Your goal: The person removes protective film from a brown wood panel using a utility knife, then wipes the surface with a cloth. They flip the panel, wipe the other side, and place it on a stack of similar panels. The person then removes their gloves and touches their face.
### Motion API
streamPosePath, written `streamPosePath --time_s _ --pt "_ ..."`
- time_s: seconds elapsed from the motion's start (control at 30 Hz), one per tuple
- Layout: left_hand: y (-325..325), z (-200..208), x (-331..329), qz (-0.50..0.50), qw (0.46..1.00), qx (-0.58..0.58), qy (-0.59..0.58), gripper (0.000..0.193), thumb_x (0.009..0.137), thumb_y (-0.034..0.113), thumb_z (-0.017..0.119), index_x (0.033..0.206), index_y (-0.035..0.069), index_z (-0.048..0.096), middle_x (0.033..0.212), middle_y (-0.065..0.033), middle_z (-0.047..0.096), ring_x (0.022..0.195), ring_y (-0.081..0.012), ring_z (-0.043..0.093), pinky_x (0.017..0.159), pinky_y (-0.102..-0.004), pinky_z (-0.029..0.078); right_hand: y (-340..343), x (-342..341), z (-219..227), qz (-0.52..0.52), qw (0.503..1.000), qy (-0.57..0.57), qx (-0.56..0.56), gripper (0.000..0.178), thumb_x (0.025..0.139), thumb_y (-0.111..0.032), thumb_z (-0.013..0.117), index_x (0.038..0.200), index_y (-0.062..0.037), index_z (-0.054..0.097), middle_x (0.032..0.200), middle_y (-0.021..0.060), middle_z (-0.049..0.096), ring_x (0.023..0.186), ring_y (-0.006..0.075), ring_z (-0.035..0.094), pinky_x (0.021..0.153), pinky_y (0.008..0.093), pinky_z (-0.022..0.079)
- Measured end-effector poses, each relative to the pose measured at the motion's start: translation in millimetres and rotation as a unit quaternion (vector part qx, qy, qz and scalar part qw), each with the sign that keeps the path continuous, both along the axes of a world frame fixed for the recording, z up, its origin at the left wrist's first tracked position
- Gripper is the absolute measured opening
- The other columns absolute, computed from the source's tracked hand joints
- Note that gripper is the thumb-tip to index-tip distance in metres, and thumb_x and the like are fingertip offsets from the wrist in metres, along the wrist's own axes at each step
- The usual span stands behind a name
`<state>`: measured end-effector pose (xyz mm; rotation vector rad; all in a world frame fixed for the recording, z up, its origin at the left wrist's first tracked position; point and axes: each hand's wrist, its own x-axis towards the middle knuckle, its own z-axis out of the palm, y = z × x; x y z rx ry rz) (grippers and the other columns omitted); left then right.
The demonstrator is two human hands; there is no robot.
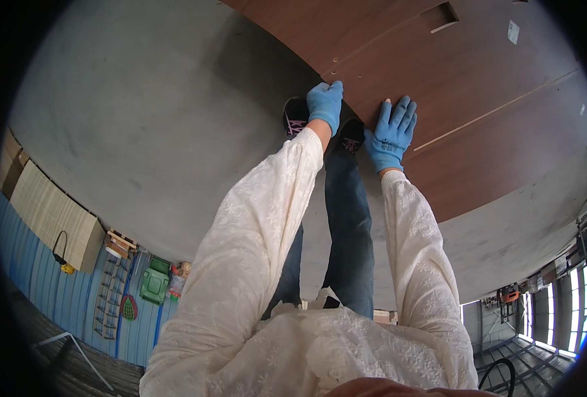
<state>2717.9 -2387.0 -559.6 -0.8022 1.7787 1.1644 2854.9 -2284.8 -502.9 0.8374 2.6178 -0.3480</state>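
A large reddish-brown wooden panel (pixel 465 86) stretches from the upper middle to the right. It has a rectangular cutout, a long pale groove, a few small round holes and white stickers. My left hand (pixel 325 106), in a blue glove, is closed at the panel's left edge, near the small holes; the edge inside the grip is partly hidden. Beside it, my right hand (pixel 391 135), gloved in blue too, lies on the panel near its close edge with the fingers stretched out. The right glove's thumb side is turned toward my left hand.
Grey floor (pixel 141 132) surrounds the panel, and my dark shoes (pixel 351 135) stand close to its edge. Far left are a stack of pale boards (pixel 55 212), a ladder-like rack (pixel 111 294) and a green bin (pixel 155 281). Orange equipment (pixel 508 294) shows at the right.
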Motion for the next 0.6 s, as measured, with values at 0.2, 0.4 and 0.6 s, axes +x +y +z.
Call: streamPosePath --time_s 0.2,0.4,0.6 --pt "-0.8 -0.2 -2.8 -0.059 0.997 -0.045 0.01 0.03 0.093 0.019 0.074 0.07 0.009 0.059 0.064 0.0016 0.051 0.057 -0.0131 0.045 0.057 -0.0327 0.039 -1.4 -0.3 -4.0 0.009 1.0 -0.001 0.023 0.096 0.065 -0.034 0.089 0.147 -0.0099 0.047 0.163 0.0307 0.027 0.15 0.0522 0.026 0.122 0.059 0.025" --pt "-1.4 2.8 -5.1 -0.063 0.997 -0.039 0.016 0.03 0.093 0.019 0.074 0.07 0.007 0.061 0.063 0.0017 0.052 0.058 -0.0133 0.044 0.058 -0.034 0.039 -1.1 2.6 -7.0 -0.004 0.999 0.036 0.002 0.087 0.067 -0.026 0.085 0.145 -0.0088 0.05 0.161 0.034 0.03 0.148 0.0557 0.028 0.121 0.0626 0.027" --pt "-2.2 0.7 -7.1 -0.103 0.993 -0.053 0.018 0.03 0.093 0.019 0.075 0.07 0.004 0.064 0.063 0.0006 0.054 0.059 -0.0147 0.044 0.06 -0.0356 0.04 -2.2 1.6 -8.0 -0.011 0.999 0.032 0.0 0.085 0.068 -0.024 0.084 0.145 -0.0093 0.05 0.162 0.034 0.028 0.149 0.0564 0.027 0.121 0.0631 0.027"
